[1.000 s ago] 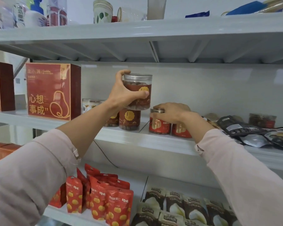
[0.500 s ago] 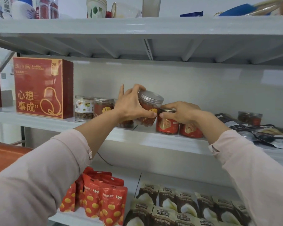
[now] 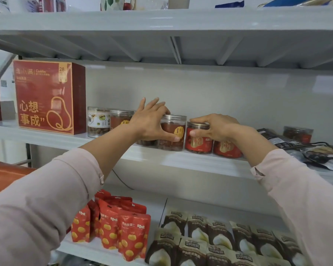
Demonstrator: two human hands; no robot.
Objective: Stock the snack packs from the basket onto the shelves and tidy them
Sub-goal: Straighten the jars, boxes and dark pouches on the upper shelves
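On the middle shelf (image 3: 181, 160) stands a clear jar with a brown label (image 3: 174, 133), upright. My left hand (image 3: 150, 123) holds it, thumb across the front and fingers over the lid. Right beside it is a red-labelled jar (image 3: 198, 141); my right hand (image 3: 215, 126) grips it from above, thumb on its front. A second red jar (image 3: 226, 148) sits partly hidden under my right wrist. Two more jars, one white-labelled (image 3: 98, 121) and one brown (image 3: 120, 120), stand to the left. The basket is out of view.
A big red gift box (image 3: 46, 96) stands at the left of the middle shelf. Dark snack bags (image 3: 315, 150) and another jar (image 3: 298, 134) lie at its right. On the lower shelf are red chestnut packs (image 3: 121, 229) and brown-and-white packs (image 3: 219, 240). The top shelf (image 3: 161, 20) overhangs closely.
My left hand brought the brown-labelled jar down from the air, tilted it, and now it stands upright on the shelf beside the red jar. My right hand stayed on the red jar.
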